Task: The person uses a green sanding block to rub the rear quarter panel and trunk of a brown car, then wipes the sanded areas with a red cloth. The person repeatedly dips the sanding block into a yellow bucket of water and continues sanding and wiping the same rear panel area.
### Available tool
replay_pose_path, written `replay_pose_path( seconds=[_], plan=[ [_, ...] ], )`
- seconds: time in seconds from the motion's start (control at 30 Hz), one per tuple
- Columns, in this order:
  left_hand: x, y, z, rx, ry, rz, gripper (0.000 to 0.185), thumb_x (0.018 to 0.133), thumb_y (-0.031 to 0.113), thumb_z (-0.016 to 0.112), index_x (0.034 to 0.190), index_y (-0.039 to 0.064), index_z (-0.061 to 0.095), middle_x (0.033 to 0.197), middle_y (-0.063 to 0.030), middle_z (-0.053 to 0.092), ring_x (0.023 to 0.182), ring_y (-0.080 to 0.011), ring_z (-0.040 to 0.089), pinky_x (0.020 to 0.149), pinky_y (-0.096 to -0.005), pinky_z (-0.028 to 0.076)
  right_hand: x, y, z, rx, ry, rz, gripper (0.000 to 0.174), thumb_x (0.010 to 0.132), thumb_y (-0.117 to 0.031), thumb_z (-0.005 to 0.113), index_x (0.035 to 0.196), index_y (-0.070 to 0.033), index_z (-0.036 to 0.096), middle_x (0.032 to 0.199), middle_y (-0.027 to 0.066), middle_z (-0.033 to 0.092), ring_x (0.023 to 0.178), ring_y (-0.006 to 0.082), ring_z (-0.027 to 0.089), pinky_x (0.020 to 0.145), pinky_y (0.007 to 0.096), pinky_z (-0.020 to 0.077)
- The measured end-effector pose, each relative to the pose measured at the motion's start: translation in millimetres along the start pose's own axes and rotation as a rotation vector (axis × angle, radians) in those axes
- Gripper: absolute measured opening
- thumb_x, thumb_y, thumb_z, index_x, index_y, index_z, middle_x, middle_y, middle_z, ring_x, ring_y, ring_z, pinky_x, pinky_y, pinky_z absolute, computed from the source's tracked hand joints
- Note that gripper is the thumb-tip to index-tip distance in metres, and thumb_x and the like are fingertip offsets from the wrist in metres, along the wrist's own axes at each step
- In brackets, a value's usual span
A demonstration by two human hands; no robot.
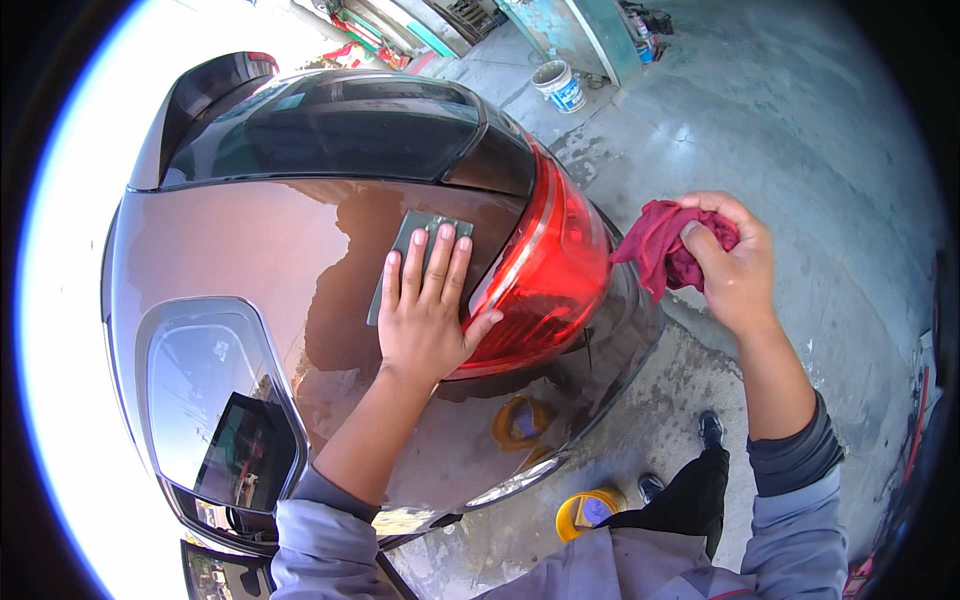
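Note:
The brown rear body panel of a car [247, 247] fills the middle of the view, with a red tail light [547, 277] at its right corner. My left hand [427, 300] lies flat, fingers spread, on a dark grey-green sheet, probably sandpaper [416, 225], pressing it against the panel just left of the tail light. The thumb rests over the lamp's edge. To the right of the car, my right hand [731, 259] grips a crumpled dark red cloth [660, 247], held in the air. The cloth's left tip comes near the lamp's outer edge.
A yellow bucket [566, 517] with something purple inside stands on the concrete floor by my feet [651, 487]. A white and blue bucket [559, 86] stands farther off, near a worn turquoise pillar [611, 37]. The car's rear window [322, 135] curves across the upper part.

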State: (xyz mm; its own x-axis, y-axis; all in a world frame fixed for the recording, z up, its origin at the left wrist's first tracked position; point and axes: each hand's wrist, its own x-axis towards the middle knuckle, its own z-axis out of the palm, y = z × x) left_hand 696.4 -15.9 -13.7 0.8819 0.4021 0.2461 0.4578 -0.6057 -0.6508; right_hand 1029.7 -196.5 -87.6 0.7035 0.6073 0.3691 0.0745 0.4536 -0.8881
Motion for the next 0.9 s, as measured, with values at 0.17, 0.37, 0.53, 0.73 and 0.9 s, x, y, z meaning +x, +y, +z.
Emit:
replay_pose_path(
  seconds=[0.17,0.37,0.53,0.73,0.9],
  plan=[
    [-91.1,-6.5,15.6,0.006,-0.159,-0.02,0.094,0.1,0.075,0.053,0.169,0.013,0.041,0.177,-0.0134,0.034,0.165,-0.0404,0.024,0.132,-0.0611,0.014,-6.4,4.5,4.2,0.039,-0.028,0.025,0.02,0.096,0.0,0.068,0.115,0.002,0.075,0.111,0.0056,0.078,0.099,0.0103,0.072,0.091,0.0279,0.0574],
    [-191.6,16.3,21.7,-0.037,-0.154,-0.127,0.094,0.1,0.073,0.055,0.169,0.01,0.04,0.177,-0.017,0.032,0.165,-0.0461,0.021,0.13,-0.0662,0.013,-18.0,7.2,11.6,-0.05,-0.077,0.096,0.02,0.096,-0.002,0.069,0.115,0.002,0.075,0.107,0.0039,0.078,0.097,0.0084,0.07,0.089,0.0269,0.0563],
    [-131.5,21.4,31.3,-0.001,-0.138,-0.165,0.095,0.101,0.071,0.057,0.169,0.008,0.039,0.177,-0.0186,0.032,0.164,-0.0479,0.021,0.13,-0.067,0.011,-21.1,10.3,12.8,-0.01,-0.075,0.063,0.02,0.096,-0.002,0.069,0.115,0.002,0.075,0.106,0.0033,0.078,0.096,0.0083,0.07,0.088,0.0266,0.056],
    [-132.8,17.8,2.7,-0.007,-0.003,-0.115,0.09,0.101,0.067,0.059,0.168,0.009,0.042,0.177,-0.018,0.032,0.165,-0.0443,0.022,0.132,-0.0634,0.008,-25.2,16.7,6.1,-0.025,-0.047,0.053,0.021,0.097,-0.001,0.067,0.116,0.003,0.074,0.106,0.0043,0.077,0.095,0.0083,0.07,0.088,0.0267,0.0561],
    [-79.6,20.1,15.9,-0.053,-0.141,-0.117,0.084,0.102,0.062,0.06,0.169,0.015,0.043,0.178,-0.0138,0.032,0.165,-0.0418,0.024,0.131,-0.0632,0.014,-28.2,23.1,5.8,0.062,0.001,0.089,0.02,0.097,0.0,0.067,0.115,0.003,0.074,0.106,0.0046,0.077,0.095,0.0084,0.07,0.087,0.0264,0.0559]
  ],
)
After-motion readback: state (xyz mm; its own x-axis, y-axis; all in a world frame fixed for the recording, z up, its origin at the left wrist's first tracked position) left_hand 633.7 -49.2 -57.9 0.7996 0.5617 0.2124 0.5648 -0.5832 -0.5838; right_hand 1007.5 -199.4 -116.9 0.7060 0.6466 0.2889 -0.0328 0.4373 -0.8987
